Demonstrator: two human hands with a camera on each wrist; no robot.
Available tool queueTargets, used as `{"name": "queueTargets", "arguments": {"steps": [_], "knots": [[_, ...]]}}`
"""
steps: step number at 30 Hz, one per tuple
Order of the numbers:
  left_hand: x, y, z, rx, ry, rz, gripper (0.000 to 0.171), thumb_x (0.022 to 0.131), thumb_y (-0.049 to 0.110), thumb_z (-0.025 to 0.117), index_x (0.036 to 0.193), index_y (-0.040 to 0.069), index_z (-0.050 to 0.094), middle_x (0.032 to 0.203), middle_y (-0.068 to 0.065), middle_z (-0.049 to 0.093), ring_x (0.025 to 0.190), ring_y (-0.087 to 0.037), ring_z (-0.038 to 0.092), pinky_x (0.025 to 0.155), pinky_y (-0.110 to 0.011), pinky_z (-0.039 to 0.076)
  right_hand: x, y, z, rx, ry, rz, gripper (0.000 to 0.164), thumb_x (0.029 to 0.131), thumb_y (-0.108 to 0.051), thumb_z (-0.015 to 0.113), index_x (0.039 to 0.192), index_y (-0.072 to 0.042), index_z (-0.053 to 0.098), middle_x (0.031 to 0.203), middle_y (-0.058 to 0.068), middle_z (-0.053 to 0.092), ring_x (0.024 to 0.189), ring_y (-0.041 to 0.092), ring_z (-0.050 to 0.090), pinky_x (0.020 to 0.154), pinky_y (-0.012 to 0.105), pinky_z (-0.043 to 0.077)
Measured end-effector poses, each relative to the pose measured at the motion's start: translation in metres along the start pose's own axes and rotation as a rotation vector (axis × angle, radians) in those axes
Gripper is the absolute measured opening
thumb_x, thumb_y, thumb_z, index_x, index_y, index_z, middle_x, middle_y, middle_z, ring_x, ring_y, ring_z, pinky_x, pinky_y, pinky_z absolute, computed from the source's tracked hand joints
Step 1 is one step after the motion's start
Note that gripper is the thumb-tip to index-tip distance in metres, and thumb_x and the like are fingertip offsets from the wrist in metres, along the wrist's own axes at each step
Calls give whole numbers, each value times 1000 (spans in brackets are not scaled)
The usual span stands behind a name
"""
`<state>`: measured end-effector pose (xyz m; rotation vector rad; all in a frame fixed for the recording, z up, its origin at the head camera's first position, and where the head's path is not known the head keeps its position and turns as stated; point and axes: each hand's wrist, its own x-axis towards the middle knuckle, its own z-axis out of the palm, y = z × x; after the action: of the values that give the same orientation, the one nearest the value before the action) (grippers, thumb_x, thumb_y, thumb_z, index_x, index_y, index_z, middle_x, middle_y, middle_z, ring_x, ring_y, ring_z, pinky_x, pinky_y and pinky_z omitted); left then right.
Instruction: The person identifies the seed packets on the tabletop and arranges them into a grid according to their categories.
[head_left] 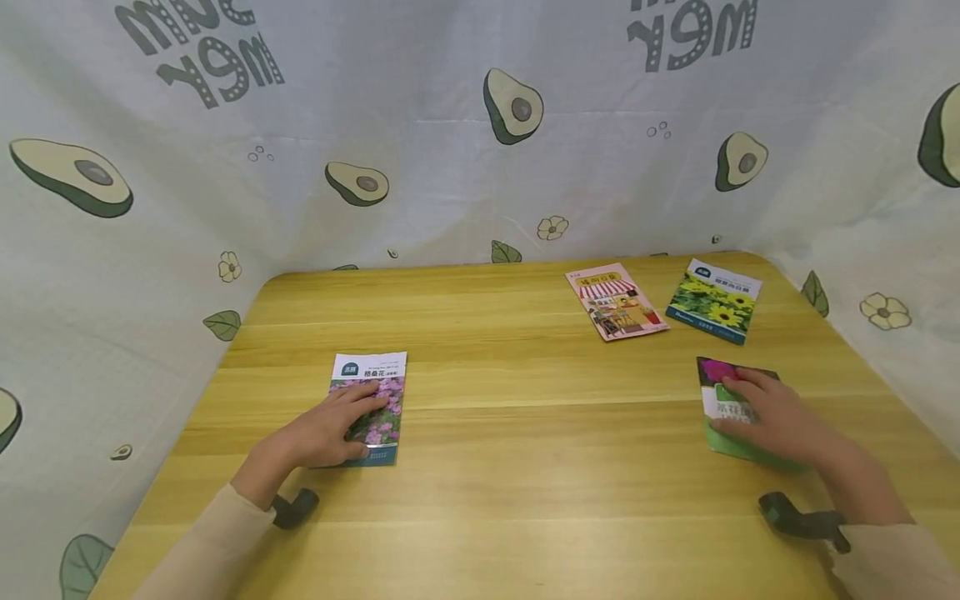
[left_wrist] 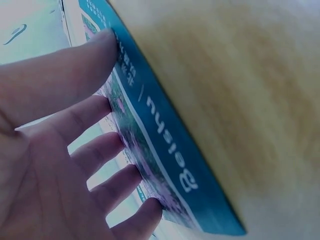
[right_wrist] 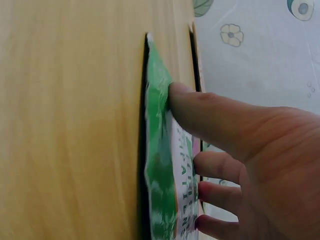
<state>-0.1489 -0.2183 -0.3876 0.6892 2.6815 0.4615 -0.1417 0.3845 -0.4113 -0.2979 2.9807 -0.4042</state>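
a flat seed packet with a white top, purple-pink flowers and a teal bottom strip (head_left: 386, 423) lies on the left half of the pale wooden surface (head_left: 525, 492), well in from the left edge. the left hand (head_left: 322, 429) rests on it, fingers spread wide, thumb on the teal strip. a green-and-white packet with a magenta flower (head_left: 725, 406) lies on the right half, nearer the right edge; the right hand (head_left: 787, 425) touches it, fingers also wide. a broad stretch of wood grain runs between the two. farther back, a pink packet with a striped awning (head_left: 617, 302) lies near the rear edge, and a packet with yellow flowers (head_left: 714, 302) near the rear right corner. white cloth printed with avocados (head_left: 435, 108) hangs behind.
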Motion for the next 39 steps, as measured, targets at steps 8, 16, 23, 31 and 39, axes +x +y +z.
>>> {"name": "queueTargets", "arguments": {"steps": [8,16,23,31,39], "knots": [[1,-1,0,3,3,8,69,88,15,73,149,7,43,161,-21,30,147,-52,25,114,-69,28,1,9,0,17,-35,17,84,82,-41,77,138,13,46,141,42,32,122,62,34,96,77,35],[0,-1,0,-18,11,20,72,87,15,73,150,7,41,160,-21,31,146,-52,26,113,-71,28,-2,18,-1,103,-53,-3,83,81,-35,79,141,11,43,146,41,30,127,66,30,97,78,31],[0,-2,1,-20,17,29,73,87,16,74,151,7,40,160,-21,31,146,-51,26,114,-71,26,-5,14,-5,84,-62,-24,82,84,-35,76,142,12,42,147,41,28,128,68,28,97,79,30],[-1,-5,4,-19,14,40,72,88,19,73,151,8,40,160,-21,31,146,-53,26,112,-72,27,-5,12,-1,12,-19,-43,80,80,-36,79,135,14,50,142,38,35,124,60,33,96,73,34],[1,-2,0,-29,4,17,73,87,19,74,151,9,41,161,-20,30,146,-52,25,113,-73,26,-4,17,3,62,-10,-65,78,83,-29,76,139,15,45,145,38,31,128,63,32,97,75,34]]}}
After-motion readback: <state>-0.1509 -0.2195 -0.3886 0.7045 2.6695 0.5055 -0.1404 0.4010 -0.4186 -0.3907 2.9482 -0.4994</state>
